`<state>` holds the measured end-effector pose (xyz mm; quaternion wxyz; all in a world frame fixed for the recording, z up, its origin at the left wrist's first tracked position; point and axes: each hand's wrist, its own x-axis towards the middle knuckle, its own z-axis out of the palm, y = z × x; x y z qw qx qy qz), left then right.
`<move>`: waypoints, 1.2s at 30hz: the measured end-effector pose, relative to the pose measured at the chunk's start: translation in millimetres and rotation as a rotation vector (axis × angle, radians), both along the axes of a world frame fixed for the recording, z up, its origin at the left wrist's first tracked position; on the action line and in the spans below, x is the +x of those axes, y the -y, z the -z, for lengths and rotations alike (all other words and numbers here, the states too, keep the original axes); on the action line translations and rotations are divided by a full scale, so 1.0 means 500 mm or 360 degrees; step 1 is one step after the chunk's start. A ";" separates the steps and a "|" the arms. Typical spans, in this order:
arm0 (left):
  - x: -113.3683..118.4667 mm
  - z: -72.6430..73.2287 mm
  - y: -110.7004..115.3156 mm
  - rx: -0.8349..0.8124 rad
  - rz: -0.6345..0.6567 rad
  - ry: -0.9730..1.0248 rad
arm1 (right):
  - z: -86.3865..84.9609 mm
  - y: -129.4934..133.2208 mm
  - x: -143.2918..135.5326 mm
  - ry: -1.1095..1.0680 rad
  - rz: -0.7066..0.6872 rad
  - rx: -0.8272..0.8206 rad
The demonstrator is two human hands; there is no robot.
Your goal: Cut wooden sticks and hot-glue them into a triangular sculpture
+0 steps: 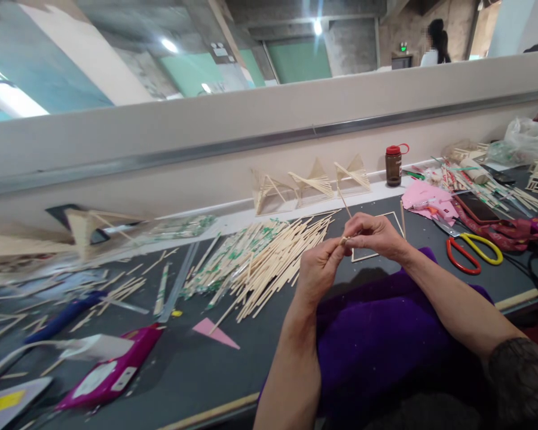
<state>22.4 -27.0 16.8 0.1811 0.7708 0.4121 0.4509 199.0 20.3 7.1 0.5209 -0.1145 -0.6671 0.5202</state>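
My left hand (320, 266) and my right hand (372, 234) meet above the dark table, fingertips pinched together. A thin wooden stick (344, 200) rises up and to the left from my right hand's fingers. Something small and pale sits between the fingertips of both hands, too small to make out. Behind and below my right hand, a square stick frame (364, 258) lies flat on the table, partly hidden by the hand. Left of my left hand is a large pile of loose wooden sticks (273, 263).
Three stick models (311, 182) stand by the wall, with a brown bottle (393, 167) right of them. Scissors (464, 255) and pink paper (428, 200) lie at right. A magenta packet (132, 361), a pink triangle (215, 332) and wrapped sticks (233, 254) are at left.
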 end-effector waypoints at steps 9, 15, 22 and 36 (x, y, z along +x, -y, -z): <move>-0.002 -0.002 0.001 -0.0047 -0.0015 0.0025 | -0.001 0.005 -0.004 0.0091 0.0058 -0.0085; 0.003 0.004 0.002 -0.0067 -0.0034 0.0059 | 0.003 0.006 -0.008 0.0159 0.0153 -0.0082; -0.013 0.012 -0.023 -0.0351 -0.0251 0.1331 | 0.008 0.014 -0.024 0.0305 0.0272 -0.0206; -0.004 0.031 -0.062 -0.0489 -0.0405 0.1860 | 0.069 0.017 -0.073 0.1045 -0.0219 -0.0735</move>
